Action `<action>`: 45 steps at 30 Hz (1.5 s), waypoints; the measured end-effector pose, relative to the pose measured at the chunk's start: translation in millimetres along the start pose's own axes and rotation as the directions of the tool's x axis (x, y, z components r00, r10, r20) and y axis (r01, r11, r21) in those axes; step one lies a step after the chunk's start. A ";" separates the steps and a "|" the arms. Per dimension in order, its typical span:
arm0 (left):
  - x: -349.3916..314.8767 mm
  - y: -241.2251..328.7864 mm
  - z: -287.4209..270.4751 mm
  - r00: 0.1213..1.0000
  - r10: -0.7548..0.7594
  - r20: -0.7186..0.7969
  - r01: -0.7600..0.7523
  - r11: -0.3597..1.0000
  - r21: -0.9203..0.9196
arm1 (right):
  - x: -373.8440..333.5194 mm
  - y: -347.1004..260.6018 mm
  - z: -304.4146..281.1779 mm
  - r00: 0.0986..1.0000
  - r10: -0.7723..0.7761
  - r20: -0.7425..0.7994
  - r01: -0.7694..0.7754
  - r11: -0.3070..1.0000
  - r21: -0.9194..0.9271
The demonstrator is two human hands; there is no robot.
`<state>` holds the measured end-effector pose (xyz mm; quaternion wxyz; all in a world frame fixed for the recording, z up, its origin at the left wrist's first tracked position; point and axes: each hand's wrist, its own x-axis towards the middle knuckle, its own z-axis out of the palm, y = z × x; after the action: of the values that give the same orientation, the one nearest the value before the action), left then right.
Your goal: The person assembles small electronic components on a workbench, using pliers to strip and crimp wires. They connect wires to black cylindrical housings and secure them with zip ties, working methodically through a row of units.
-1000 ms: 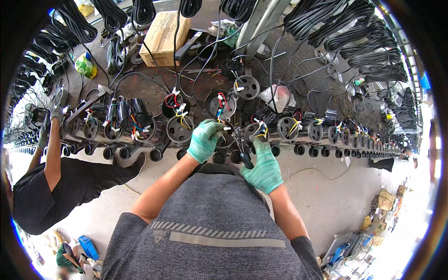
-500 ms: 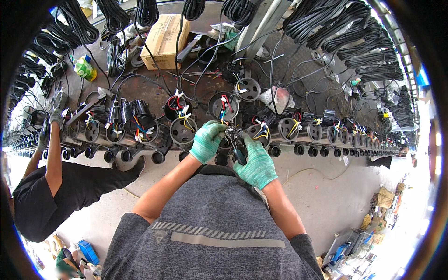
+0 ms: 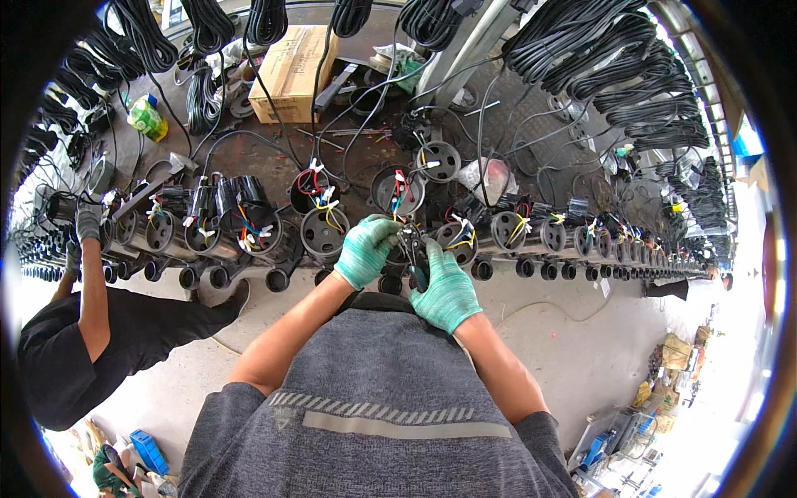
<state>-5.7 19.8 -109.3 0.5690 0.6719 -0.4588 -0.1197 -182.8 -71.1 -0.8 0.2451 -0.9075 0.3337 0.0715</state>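
Closest, the gloved right hand (image 3: 448,290) wraps its fingers around black-handled pliers (image 3: 419,270). Beside the pliers' head, the gloved left hand (image 3: 363,253) bends its fingers inward; whether they grip a wire is hidden. Just beyond, coloured wires (image 3: 399,178) spill from round black housings (image 3: 325,234). Farther back, a cardboard box (image 3: 290,75) bears illegible print; the frame's top crops cable bundles (image 3: 352,17).
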 end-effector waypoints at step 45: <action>18.1 29.2 -16.0 0.978 0.128 0.162 -0.142 0.987 0.073 | 91.9 16.1 -10.2 0.868 -0.283 -0.409 0.354 0.929 0.109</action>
<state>1.1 18.7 -72.1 0.5092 0.6510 -0.5513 -0.1138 -123.0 -139.2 -25.3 0.2641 -0.9202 0.2256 -0.1805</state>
